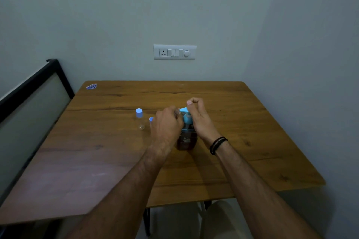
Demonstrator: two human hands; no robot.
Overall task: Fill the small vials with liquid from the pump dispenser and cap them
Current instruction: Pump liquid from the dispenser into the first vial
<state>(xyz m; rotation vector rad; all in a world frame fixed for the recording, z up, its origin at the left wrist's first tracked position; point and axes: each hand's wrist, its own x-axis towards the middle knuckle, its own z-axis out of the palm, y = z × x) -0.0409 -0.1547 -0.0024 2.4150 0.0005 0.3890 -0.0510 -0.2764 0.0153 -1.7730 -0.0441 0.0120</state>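
The left hand (pixel 167 122) is pinching a little vial (pixel 177 112) under the pump dispenser (pixel 186 122), mid-tabletop. The right hand (pixel 196 111) is curling over it. Liquid could be spilling if the vial slips sideways.

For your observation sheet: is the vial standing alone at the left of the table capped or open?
Capped. The vial stands upright on the table with a pale blue cap on top, apart from both hands.

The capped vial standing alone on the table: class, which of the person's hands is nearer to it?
Left. The left hand is just to the right of the capped vial, holding something clear at the pump's spout. The right hand is farther right, on the pump dispenser.
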